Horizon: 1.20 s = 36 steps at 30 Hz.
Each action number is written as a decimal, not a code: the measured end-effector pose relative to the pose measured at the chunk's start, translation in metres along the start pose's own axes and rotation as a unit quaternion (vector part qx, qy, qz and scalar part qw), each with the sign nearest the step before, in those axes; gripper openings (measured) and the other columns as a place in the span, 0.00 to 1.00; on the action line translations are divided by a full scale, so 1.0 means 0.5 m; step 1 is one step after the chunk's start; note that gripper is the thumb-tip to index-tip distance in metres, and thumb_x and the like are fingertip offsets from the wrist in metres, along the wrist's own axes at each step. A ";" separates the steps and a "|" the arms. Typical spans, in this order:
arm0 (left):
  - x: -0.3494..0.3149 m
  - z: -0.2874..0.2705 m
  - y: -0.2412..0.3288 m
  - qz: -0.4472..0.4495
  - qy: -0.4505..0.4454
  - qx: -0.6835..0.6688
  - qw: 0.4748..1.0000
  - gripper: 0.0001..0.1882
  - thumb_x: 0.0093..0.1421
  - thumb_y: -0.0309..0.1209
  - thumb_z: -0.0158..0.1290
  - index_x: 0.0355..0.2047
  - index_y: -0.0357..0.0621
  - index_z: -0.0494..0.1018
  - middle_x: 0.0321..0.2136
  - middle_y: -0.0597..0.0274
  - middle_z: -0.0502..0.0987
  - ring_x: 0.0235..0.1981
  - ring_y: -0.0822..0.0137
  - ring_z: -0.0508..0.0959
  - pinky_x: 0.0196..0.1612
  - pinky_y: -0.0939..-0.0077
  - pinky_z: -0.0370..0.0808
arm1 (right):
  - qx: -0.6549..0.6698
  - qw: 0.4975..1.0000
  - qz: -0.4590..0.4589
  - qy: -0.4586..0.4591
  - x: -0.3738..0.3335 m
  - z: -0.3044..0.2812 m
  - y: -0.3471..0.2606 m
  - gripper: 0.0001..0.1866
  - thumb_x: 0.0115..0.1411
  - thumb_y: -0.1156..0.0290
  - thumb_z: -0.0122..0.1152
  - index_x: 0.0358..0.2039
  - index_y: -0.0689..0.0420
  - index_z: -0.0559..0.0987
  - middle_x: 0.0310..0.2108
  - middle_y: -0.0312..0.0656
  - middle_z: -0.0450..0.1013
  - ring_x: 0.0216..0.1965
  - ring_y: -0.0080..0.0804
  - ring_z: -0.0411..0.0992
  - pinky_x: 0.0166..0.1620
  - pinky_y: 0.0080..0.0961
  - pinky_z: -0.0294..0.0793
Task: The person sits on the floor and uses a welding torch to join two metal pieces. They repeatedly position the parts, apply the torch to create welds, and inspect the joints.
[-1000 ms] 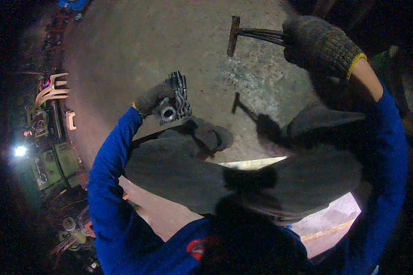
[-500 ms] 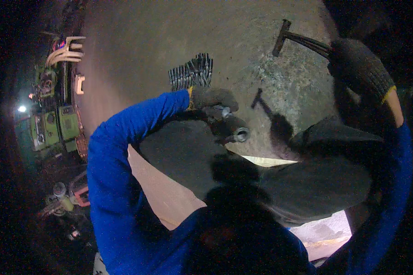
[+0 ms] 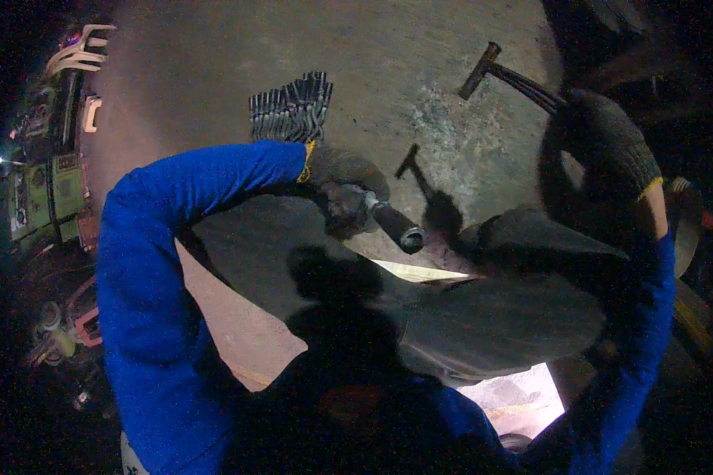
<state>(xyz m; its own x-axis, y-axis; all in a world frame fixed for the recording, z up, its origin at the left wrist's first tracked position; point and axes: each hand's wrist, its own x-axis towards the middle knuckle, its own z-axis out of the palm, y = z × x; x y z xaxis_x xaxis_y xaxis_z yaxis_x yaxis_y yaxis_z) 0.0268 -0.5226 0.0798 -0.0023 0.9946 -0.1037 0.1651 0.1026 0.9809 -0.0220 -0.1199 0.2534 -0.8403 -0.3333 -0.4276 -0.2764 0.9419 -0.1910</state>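
Head view: left hand (image 3: pixel 348 176), in a grey knitted glove edged yellow at the cuff, centre of the frame. Fingers bent and apparently clamped on the bright, narrow end of a dark, hollow, cylindrical metal tube (image 3: pixel 396 225); fingertips hidden. Tube tilted, round open mouth toward the lower right of the frame.

Right hand (image 3: pixel 606 138), in a matching glove, upper right. Fingers wrapped around the handle of a dark, T-shaped metal hammer (image 3: pixel 480 70), shaft of slender parallel rods; head to the left, well apart from the tube.

One row of dark, ridged metal pieces (image 3: pixel 291 109), side by side, upper left of centre, on the grey concrete floor (image 3: pixel 404 87). Lower edge meets the outline of the blue cloth sleeve (image 3: pixel 214 178); contact cannot be told.

Surroundings: green metal cabinets (image 3: pixel 36 194), left edge; cream plastic chair (image 3: pixel 83 54), upper left.

Step in hand, by judgement: tube held at an angle, hammer kept aside. Next move, by judgement, calls for a steady tube, a sure grip, and left fingers clear of the hammer head.
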 end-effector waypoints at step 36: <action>-0.007 -0.014 0.016 -0.017 -0.018 0.026 0.999 0.22 0.61 0.47 0.54 0.46 0.43 0.73 0.46 0.49 0.75 0.46 0.46 0.74 0.49 0.55 0.71 | -0.076 0.989 -0.086 0.098 0.003 0.005 -0.005 0.14 0.52 0.64 0.66 0.33 0.61 0.76 0.30 0.55 0.74 0.35 0.58 0.73 0.38 0.46 0.73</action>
<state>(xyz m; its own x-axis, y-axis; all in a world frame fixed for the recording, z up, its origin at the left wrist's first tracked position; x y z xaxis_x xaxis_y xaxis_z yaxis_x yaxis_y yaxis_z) 0.0212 -0.5251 0.0894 0.0264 0.9893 -0.1437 0.2172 0.1347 0.9668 -0.0214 -0.1228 0.2508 -0.8446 -0.4887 -0.2186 -0.4774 0.8723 -0.1056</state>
